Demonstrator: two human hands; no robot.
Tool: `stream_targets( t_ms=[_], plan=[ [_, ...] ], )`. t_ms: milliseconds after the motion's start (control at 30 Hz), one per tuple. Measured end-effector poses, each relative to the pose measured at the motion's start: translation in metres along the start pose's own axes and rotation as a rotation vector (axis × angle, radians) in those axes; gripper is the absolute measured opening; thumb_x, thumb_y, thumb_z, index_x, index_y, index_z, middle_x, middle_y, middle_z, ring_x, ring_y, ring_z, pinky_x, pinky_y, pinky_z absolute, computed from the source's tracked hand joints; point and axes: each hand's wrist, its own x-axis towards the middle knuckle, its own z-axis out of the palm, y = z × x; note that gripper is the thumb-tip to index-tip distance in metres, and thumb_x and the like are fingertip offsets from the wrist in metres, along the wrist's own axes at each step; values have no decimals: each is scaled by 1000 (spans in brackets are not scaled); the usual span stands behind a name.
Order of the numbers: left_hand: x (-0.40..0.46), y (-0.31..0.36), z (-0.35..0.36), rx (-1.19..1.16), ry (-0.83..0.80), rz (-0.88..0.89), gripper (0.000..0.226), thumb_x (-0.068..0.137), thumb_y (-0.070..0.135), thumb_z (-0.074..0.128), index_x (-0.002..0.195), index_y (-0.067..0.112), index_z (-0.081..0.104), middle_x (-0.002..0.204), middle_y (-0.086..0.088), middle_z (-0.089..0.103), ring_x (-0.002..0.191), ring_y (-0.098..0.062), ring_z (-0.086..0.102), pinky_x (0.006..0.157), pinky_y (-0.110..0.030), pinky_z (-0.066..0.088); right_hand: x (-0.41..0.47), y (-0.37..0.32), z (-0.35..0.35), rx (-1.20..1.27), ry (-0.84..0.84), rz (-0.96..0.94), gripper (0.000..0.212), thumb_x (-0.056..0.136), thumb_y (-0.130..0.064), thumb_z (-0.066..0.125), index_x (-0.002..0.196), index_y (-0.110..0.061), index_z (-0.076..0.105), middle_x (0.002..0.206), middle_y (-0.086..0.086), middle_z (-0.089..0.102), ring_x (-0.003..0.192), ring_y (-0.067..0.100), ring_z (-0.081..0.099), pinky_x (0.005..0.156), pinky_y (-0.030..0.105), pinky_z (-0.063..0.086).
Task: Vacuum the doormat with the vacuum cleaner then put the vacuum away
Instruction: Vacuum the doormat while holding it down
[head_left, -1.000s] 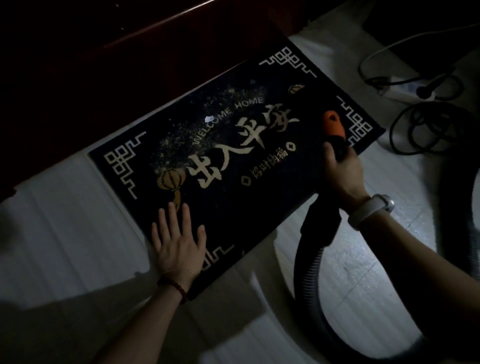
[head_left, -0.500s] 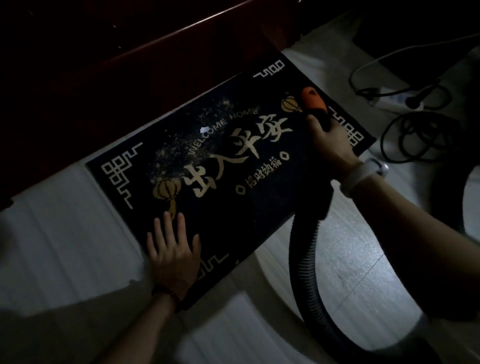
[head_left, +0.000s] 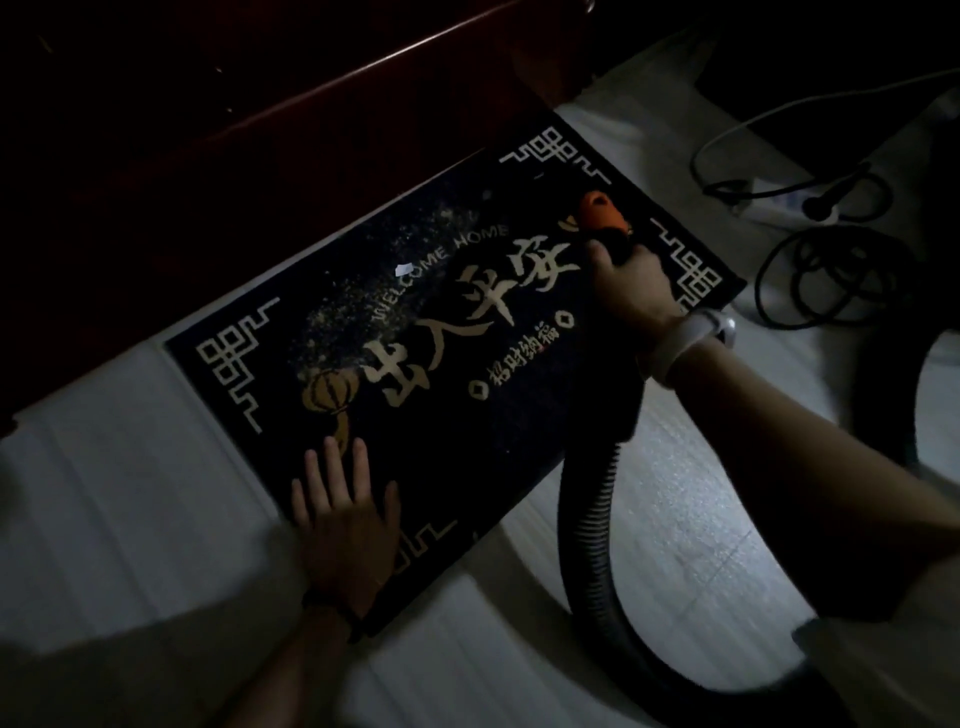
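A: Lying askew on the pale floor (head_left: 130, 499) is the mat (head_left: 457, 431), dark with gold lettering, its far long edge close against the dark wooden furniture (head_left: 218, 145).

B: And the vacuum?

A: Only part of it shows. The orange nozzle (head_left: 600, 210) sits on the mat near its far right corner. The right hand (head_left: 631, 283) grips the black handle just behind the nozzle, fingers curled round it. A white wristband (head_left: 691, 343) is on that wrist.

B: The hose?

A: The ribbed black hose (head_left: 592, 525) runs down from the handle, off the mat's near edge, and curves across the floor toward the bottom right.

B: The other hand?

A: The left hand (head_left: 345, 512) lies flat on the mat's near left part, fingers straight and slightly spread, pressing it down.

B: Any dirt?

A: Pale specks (head_left: 374, 280) are scattered across the upper middle, and a small white scrap (head_left: 404, 269) lies beside the words WELCOME HOME.

B: Beyond the mat?

A: Coiled black cables (head_left: 826, 275) and a white power strip (head_left: 779, 200) lie on the floor at right.
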Motion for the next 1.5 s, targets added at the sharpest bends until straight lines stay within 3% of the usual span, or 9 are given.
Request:
stream_targets(
  t_ms=[233,400,567,733,1000,1133,1267,1400,1500],
  plan=[
    [0,2,-7,-73,-49,-18,72,93,53,2,139,9,35,144,-23,36,133,-41,32,107,-53,21,-53,36,-30,-58,-155,18,38,92,-41,48,115,-11,46,87,17,63,55,28,63,47,33,53],
    [0,1,0,-16,38,10,59,94,46,21,139,10,36,144,-21,37,134,-38,31,108,-51,21,10,2,-13,-26,51,-101,45,94,-39,44,127,-8,46,102,6,56,78,15,55,50,11,39],
    [-2,-2,6,-25,65,18,62,91,46,22,140,9,34,146,-20,34,136,-38,27,109,-52,20,32,-11,19,24,2,-3,51,94,-40,44,131,-6,41,116,11,56,100,21,56,78,25,42],
    [-2,0,6,-1,91,-9,58,92,43,27,141,12,35,146,-19,34,135,-37,30,110,-50,19,-25,17,-12,-72,-158,-15,42,92,-40,48,119,-7,50,98,11,62,81,24,62,69,35,54],
    [0,0,7,-10,91,12,62,92,46,23,141,10,34,146,-20,34,136,-39,28,109,-52,19,35,-10,16,82,-10,-20,48,92,-43,46,125,-8,48,114,12,62,92,21,61,77,28,48],
    [-2,-3,7,0,91,11,62,92,47,23,141,11,34,147,-19,32,137,-36,26,111,-50,17,-9,5,21,-1,-133,-19,40,93,-39,47,121,-9,46,88,5,61,65,14,59,48,16,50],
    [-2,1,5,-6,118,-9,59,91,44,27,141,12,36,148,-17,31,137,-34,27,111,-48,17,-42,15,-5,-62,-197,-46,39,92,-39,48,116,-7,51,91,10,64,80,25,65,72,37,57],
    [-2,1,6,-13,111,10,61,91,46,24,140,11,36,147,-19,33,136,-35,26,110,-49,17,2,-10,4,51,-85,-48,42,93,-39,47,123,-9,49,86,1,61,65,10,58,50,16,50],
    [0,1,5,-25,80,7,64,93,49,16,139,9,36,145,-22,35,135,-39,28,108,-52,18,28,-29,27,125,-125,-5,46,92,-42,47,126,-11,45,107,11,64,84,20,63,77,30,55]
  ],
)
